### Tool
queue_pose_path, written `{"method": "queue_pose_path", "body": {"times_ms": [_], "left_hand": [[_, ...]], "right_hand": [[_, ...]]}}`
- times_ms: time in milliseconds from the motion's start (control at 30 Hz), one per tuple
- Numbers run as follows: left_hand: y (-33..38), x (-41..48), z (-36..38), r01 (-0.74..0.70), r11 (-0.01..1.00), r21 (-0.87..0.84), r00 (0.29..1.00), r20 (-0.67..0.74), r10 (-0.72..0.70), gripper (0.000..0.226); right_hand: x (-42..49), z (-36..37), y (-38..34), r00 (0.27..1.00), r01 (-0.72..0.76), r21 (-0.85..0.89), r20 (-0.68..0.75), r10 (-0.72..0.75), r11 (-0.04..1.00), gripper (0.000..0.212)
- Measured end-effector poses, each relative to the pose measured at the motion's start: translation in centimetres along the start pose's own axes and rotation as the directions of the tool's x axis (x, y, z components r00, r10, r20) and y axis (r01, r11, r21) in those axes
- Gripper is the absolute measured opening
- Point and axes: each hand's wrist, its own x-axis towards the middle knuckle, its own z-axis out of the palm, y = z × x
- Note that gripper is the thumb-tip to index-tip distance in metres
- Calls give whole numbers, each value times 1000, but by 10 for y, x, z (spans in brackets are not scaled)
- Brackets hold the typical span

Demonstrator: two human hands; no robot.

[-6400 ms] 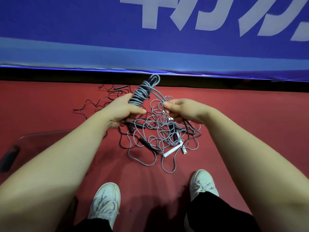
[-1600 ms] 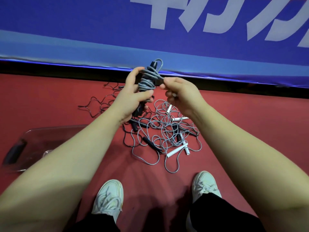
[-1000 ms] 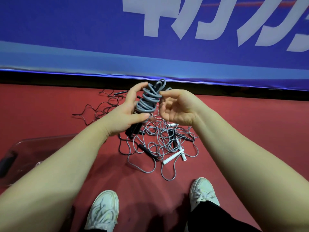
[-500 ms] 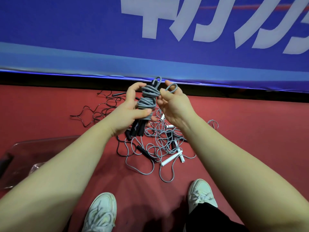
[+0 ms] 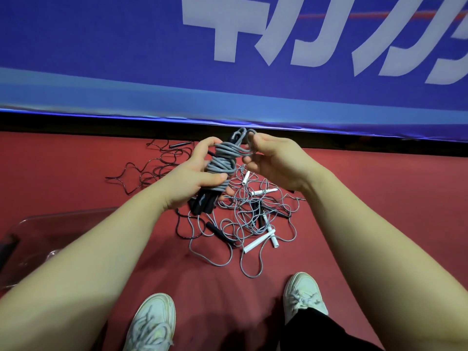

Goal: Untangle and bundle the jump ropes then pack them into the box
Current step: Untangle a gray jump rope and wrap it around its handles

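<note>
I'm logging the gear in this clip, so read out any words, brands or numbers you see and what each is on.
Blue banner: large white characters, cut off at the top edge, not readable whole.
Black handles of the rope bundle in the left hand: a small white mark, too small to read.
No other text shows.

Blue fabric banner at far edge of red floor: large white characters, cropped, not legible. Black plastic rope handle: small pale logo, unreadable.
</note>
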Motion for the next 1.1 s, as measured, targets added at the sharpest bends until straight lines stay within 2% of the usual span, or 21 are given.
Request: {"method": "queue_pose_path", "body": {"times_ms": [167, 200, 300, 333, 400, 467, 567, 667, 800, 933, 1000, 1100], "left_hand": [[1, 1, 0, -10, 999, 39, 1000, 11, 9, 56], [2, 0, 0, -18, 998, 55, 1000, 12, 17, 54], [3, 1, 3, -38, 996, 82, 999, -9, 39, 51], [3, 1, 4, -39, 996, 76, 999, -29, 41, 50], [3, 4, 5, -40, 998, 43, 995, -86, 44, 50], [5, 9, 7, -43, 999, 3, 985, -169, 43, 51], [9, 15, 10, -72, 997, -26, 945, -322, 60, 54], [11, 14, 12, -106, 991, -77, 926, -370, 71, 54], [8, 9, 11, -165, 958, -234, 949, -302, 90, 55], [6, 3, 2, -242, 938, -250, 964, -169, 204, 60], [6, 0, -3, -218, 952, -217, 976, -79, 205, 64], [2, -3, -6, -154, 979, -134, 987, 27, 159, 69]], "right_hand": [[1, -14, 2, 997, -76, 231, 6, 77, 970, 21], [2, -16, 4, 997, -77, 307, 12, 77, 949, 18], [6, -18, 9, 998, -56, 572, 35, 44, 818, 31], [7, -16, 9, 1000, -28, 607, 15, 23, 794, 29], [10, -8, 10, 997, 51, 588, -73, -10, 807, 20], [10, 3, 12, 993, 94, 585, -115, -32, 806, 19], [10, 15, 20, 996, 83, 642, -64, -54, 762, 16], [9, 24, 27, 998, 45, 724, -4, -60, 688, 14], [13, 31, 24, 988, -32, 685, -87, 125, 728, 16], [12, 29, 12, 952, -159, 637, -103, 288, 755, 19], [11, 26, 9, 952, -168, 511, -138, 273, 843, 20], [10, 22, 6, 971, -91, 203, -200, 132, 975, 19]]}}
